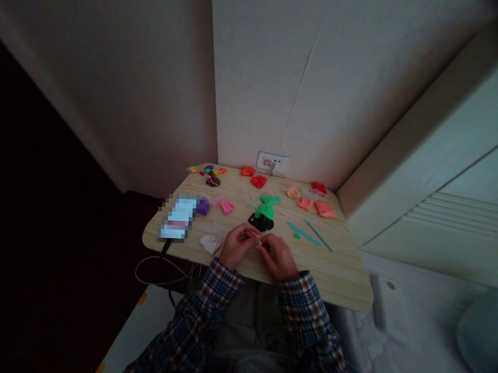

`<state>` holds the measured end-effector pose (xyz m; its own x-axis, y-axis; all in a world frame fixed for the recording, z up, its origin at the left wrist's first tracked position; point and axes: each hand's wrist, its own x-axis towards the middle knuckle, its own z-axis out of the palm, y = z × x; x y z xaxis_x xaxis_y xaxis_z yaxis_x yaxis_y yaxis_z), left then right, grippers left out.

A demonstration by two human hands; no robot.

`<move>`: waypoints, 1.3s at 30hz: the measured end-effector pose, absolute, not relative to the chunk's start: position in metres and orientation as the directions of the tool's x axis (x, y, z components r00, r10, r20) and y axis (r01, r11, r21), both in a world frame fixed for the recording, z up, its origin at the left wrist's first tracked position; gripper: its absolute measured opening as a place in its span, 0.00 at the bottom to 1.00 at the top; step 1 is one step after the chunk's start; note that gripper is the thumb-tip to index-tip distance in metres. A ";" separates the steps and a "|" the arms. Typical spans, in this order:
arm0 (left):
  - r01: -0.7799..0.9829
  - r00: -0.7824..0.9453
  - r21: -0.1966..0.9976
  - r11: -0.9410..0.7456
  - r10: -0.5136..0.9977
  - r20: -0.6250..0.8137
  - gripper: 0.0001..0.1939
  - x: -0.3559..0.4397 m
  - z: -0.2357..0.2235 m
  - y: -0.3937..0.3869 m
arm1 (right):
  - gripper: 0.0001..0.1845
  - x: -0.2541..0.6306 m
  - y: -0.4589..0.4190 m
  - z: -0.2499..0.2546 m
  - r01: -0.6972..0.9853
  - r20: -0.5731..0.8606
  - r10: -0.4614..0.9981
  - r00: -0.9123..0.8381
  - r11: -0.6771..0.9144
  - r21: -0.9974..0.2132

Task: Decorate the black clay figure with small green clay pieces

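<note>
My left hand [238, 245] and my right hand [279, 256] meet above the front of the table, with fingers closed and tips together. Between the fingertips shows a small piece of green clay [259, 243], mostly covered by the fingers. Just beyond my hands sits a clay figure with a green top [265, 211] and a black base [263, 224]. To the right of it lies a small green clay bit [297, 236], beside a wide teal modelling tool [303, 233] and a thinner teal one [319, 236].
A light wooden table [331, 272] stands against the wall. At left are a lit phone [178, 219], a purple packet [202, 206], a pink packet [226, 207] and white clay [209, 243]. Red packets [258, 181], coral packets [325, 209] and a brown clay piece [212, 179] lie farther back.
</note>
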<state>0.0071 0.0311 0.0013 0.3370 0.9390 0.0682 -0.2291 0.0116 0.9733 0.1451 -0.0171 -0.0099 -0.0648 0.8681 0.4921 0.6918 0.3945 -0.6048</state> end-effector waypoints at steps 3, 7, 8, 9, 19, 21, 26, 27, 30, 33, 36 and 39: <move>-0.224 0.312 0.974 -0.017 0.946 0.088 0.12 0.008 0.003 0.029 | 0.16 0.145 -0.019 -0.006 0.704 0.505 0.860 -0.070 0.401 -0.586; -0.205 0.308 0.978 -0.025 0.947 0.089 0.11 0.009 0.003 0.027 | 0.17 0.147 -0.022 -0.005 0.732 0.527 0.850 -0.025 0.375 -0.569; -0.203 0.314 0.979 -0.016 0.946 0.080 0.11 0.009 0.003 0.027 | 0.18 0.148 -0.021 -0.006 0.739 0.531 0.847 -0.017 0.369 -0.564; -0.201 0.318 0.980 -0.004 0.946 0.069 0.12 0.009 0.003 0.027 | 0.18 0.148 -0.021 -0.007 0.744 0.534 0.845 -0.011 0.364 -0.560; -0.175 0.286 0.984 -0.031 0.955 0.081 0.18 0.012 -0.003 0.029 | 0.12 0.145 -0.020 -0.005 0.690 0.495 0.862 -0.111 0.426 -0.586; -0.072 0.244 0.988 -0.135 0.958 0.149 0.15 0.011 -0.004 0.026 | 0.13 0.146 -0.020 -0.005 0.686 0.480 0.871 -0.103 0.412 -0.600; 0.155 0.250 0.920 -0.360 0.915 0.316 0.11 0.008 -0.003 0.017 | 0.20 0.150 -0.018 -0.007 0.680 0.443 0.894 -0.066 0.365 -0.636; 0.157 0.261 0.915 -0.372 0.909 0.325 0.11 0.008 -0.003 0.017 | 0.21 0.151 -0.018 -0.007 0.674 0.438 0.897 -0.066 0.364 -0.643; 0.120 0.292 0.919 -0.376 0.898 0.330 0.10 0.008 -0.002 0.017 | 0.24 0.152 -0.017 -0.008 0.665 0.435 0.899 -0.058 0.360 -0.655; 0.076 0.306 0.935 -0.347 0.900 0.309 0.08 0.010 -0.003 0.019 | 0.23 0.152 -0.017 -0.010 0.684 0.448 0.894 -0.032 0.346 -0.642; 0.055 0.312 0.949 -0.311 0.908 0.280 0.08 0.012 -0.005 0.020 | 0.21 0.152 -0.017 -0.011 0.709 0.460 0.888 0.002 0.323 -0.626; 0.081 0.296 0.931 -0.356 0.901 0.318 0.08 0.012 -0.007 0.023 | 0.22 0.151 -0.017 -0.012 0.712 0.457 0.890 0.008 0.315 -0.627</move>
<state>0.0117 0.0226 -0.0072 0.2961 0.9005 0.3185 0.0808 -0.3558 0.9310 0.1511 -0.0167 -0.0121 0.0082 0.8896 0.4566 0.7121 0.3154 -0.6273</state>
